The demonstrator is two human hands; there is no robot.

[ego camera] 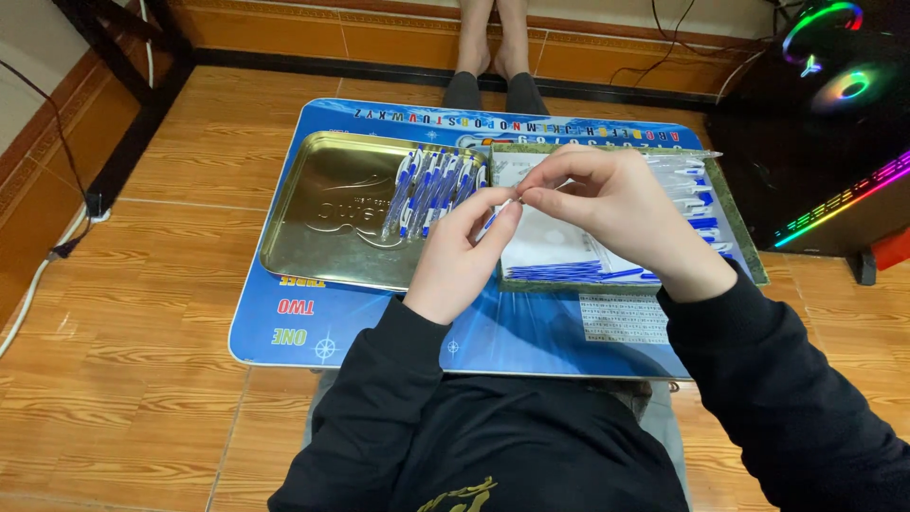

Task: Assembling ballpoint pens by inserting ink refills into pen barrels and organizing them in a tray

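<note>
Your left hand and right hand pinch one blue-and-white pen together, just right of the gold tin tray; finished pens lie inside that tray.

A low blue bench stands on the wooden floor, carrying a gold metal tray beside a shallow box.

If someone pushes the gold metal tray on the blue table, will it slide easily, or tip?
The gold tray looks shallow, flat-bottomed: probably slides, unlikely to tip. The loose pens lying inside would likely roll.
</note>
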